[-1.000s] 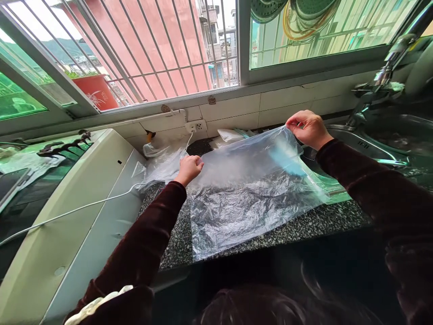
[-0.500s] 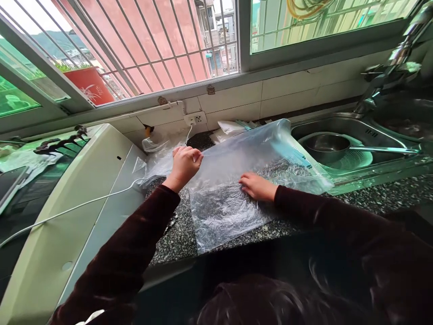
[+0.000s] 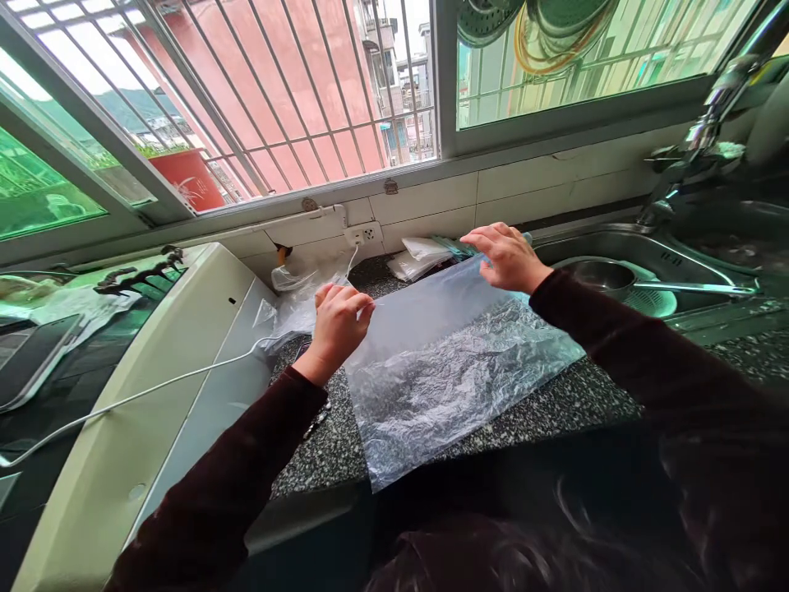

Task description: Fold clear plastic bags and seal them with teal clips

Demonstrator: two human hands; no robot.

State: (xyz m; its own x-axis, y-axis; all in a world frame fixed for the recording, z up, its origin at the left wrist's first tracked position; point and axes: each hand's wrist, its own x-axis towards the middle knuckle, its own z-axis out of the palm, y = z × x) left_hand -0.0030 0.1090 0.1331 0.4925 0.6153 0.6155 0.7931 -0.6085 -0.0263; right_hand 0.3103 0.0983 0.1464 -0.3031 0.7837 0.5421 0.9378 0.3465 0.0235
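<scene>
While I watch from my remote seat through the head view, I count two hands over one clear plastic sheet [image 3: 437,362]; the left hand [image 3: 339,329] has thumb and fingers pinched on the sheet's far left corner, so I call that grip closed on the film; the right hand [image 3: 509,259] is at its far right part, fingers bent, with a gap between thumb and forefinger, and I cannot tell whether it grasps any film; the sheet is on the speckled countertop [image 3: 555,411], its near left corner reaching the front edge; its long axis runs left to right across my view, the right end angled away toward the window wall, the near part crinkled and the far part smoother.

Around it I count one wall socket [image 3: 363,234] and one white cable [image 3: 160,385] at the left; one heap of clear plastic [image 3: 308,288] beyond the left hand; at the right, one faucet [image 3: 703,131], and one long-handled pan [image 3: 601,275] with one pale strainer [image 3: 657,302] beneath it in the sink [image 3: 687,325].
</scene>
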